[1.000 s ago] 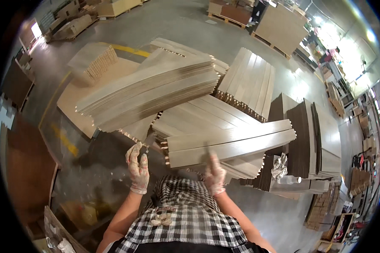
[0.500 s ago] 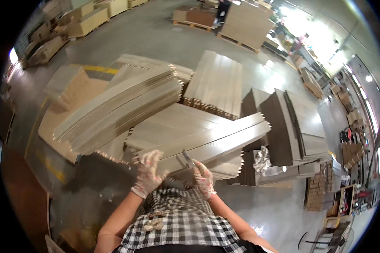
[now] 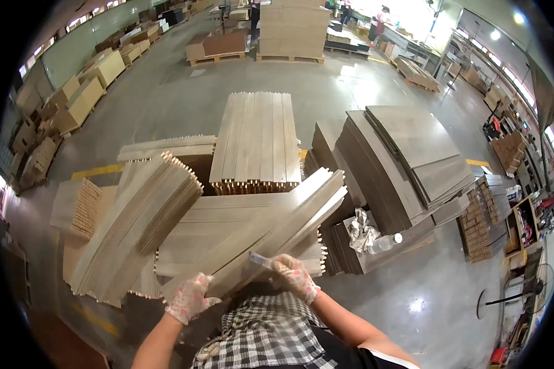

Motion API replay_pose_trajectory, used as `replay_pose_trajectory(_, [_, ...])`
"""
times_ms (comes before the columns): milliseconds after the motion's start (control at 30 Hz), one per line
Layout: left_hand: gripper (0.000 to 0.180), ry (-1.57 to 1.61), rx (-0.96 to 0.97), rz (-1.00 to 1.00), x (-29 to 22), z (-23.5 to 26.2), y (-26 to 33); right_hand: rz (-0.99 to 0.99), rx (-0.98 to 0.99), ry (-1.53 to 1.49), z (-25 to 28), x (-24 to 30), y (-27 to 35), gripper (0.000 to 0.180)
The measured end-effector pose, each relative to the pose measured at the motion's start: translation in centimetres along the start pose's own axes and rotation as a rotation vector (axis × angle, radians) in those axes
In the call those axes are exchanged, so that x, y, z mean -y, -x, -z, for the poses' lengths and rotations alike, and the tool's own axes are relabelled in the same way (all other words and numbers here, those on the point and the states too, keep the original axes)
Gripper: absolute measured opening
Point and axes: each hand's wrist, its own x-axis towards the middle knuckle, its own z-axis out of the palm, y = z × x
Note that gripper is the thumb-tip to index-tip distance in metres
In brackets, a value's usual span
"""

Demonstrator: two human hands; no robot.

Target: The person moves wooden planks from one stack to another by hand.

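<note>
Wooden panel (image 3: 271, 230) gripped by left hand (image 3: 191, 297), right hand (image 3: 294, 275).

Plank stacks (image 3: 256, 142) crowd ahead; bare floor (image 3: 166, 92) open beyond them

A single head-worn fisheye view looks steeply down from close above the hands, facing forward over stacked wooden panels (image 3: 255, 141), the factory floor (image 3: 166, 92) stretching far beyond.

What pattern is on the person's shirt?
The shirt has a black-and-white check pattern, seen best in the head view.
</note>
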Motion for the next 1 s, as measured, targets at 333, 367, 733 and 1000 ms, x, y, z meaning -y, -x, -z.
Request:
replay_pose_trajectory(333, [0.064, -0.28, -0.325, -0.005, -2.8, -3.7, -0.2, 0.011, -0.005, 0.306, 0.1, 2.5, -0.2, 0.022])
replay_pose_trajectory(367, [0.063, -0.226, -0.289, 0.008, -2.6, -4.0, -0.4, -0.003, -0.071, 0.419, 0.0, 2.8, -0.1, 0.016])
replay_pose_trajectory(733, [0.06, -0.108, -0.442, -0.023, -1.4, -6.0, -0.5, 0.743, -0.355, 1.092, 9.5, -0.6, -5.1, 0.055])
replay_pose_trajectory(1000, [0.055, -0.104, -0.431, -0.001, -1.2, -6.7, -0.1, 0.49, -0.79, 1.028, 22.5, 7.6, -10.9, 0.032])
